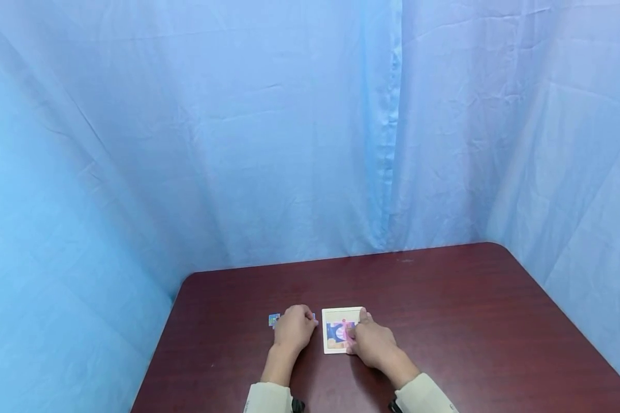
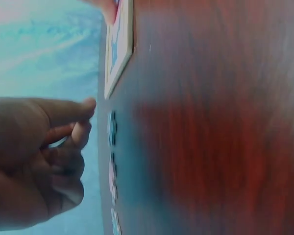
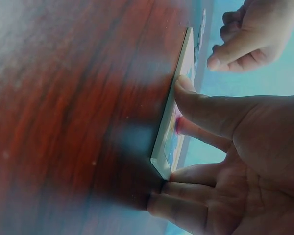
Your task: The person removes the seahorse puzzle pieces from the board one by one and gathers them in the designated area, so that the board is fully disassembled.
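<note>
A small square jigsaw puzzle board (image 1: 342, 310) with a pale raised rim lies flat on the table. My right hand (image 1: 374, 341) grips its right side, thumb and fingers spread along the rim. One finger of that hand touches a pink part (image 3: 178, 125) of the picture inside. My left hand (image 1: 293, 328) hovers just left of the board over loose puzzle pieces (image 2: 112, 178). Its fingers are curled, with thumb and index tips close together, and nothing shows between them. A blue piece (image 1: 274, 319) lies at its left; the hand hides part of the others.
The dark red wooden table (image 1: 470, 321) extends around the board on all sides. Pale blue curtains (image 1: 289, 143) hang behind it and at both sides. The table's rounded far corners stand close to the cloth.
</note>
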Available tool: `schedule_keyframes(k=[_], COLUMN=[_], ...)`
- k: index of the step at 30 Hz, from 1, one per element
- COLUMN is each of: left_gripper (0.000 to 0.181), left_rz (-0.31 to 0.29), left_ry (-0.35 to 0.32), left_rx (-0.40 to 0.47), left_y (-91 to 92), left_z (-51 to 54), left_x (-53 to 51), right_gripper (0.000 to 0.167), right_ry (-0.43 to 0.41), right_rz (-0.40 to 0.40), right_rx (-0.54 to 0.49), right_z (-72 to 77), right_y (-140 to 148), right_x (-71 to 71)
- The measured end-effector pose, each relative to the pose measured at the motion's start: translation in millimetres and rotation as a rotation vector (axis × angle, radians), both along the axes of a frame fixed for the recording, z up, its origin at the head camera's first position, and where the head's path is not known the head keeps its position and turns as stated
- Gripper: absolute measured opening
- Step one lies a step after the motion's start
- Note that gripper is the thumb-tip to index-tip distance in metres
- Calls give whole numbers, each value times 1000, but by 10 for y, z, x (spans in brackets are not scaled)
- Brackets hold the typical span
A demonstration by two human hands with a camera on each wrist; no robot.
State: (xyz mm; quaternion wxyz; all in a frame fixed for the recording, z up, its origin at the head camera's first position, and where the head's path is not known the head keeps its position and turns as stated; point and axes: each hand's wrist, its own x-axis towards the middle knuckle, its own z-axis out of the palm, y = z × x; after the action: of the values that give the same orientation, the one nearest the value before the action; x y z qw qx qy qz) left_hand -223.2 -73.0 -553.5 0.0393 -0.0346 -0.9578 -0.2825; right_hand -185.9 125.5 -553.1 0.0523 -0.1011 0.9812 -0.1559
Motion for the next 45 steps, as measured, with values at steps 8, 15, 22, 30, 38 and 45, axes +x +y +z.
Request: schedule_keyframes(k=[8, 15, 22, 30, 38, 45], left_gripper=[20, 22, 12, 26, 26, 24], left_rz=[-166, -175, -151, -124, -100, -89], left_ry=[63, 64, 36, 53, 66, 86], left_rx=[-76, -150, -116, -96, -45, -53], left_y=[202, 275, 294, 315, 296, 306], left_z=[-38, -88, -84, -94, -117, -160], left_x=[103, 138, 122, 112, 123, 141], right_gripper=[28, 27, 30, 29, 30, 27], right_ry=[18, 6, 11, 10, 13, 12], right_rz=[0, -5, 5, 3, 13, 12], right_rx=[-21, -19, -6, 10, 13, 9], right_z=[14, 20, 17, 15, 42, 9], right_y=[-9, -8, 1, -1, -2, 8], right_x=[8, 6, -16, -12, -6, -7])
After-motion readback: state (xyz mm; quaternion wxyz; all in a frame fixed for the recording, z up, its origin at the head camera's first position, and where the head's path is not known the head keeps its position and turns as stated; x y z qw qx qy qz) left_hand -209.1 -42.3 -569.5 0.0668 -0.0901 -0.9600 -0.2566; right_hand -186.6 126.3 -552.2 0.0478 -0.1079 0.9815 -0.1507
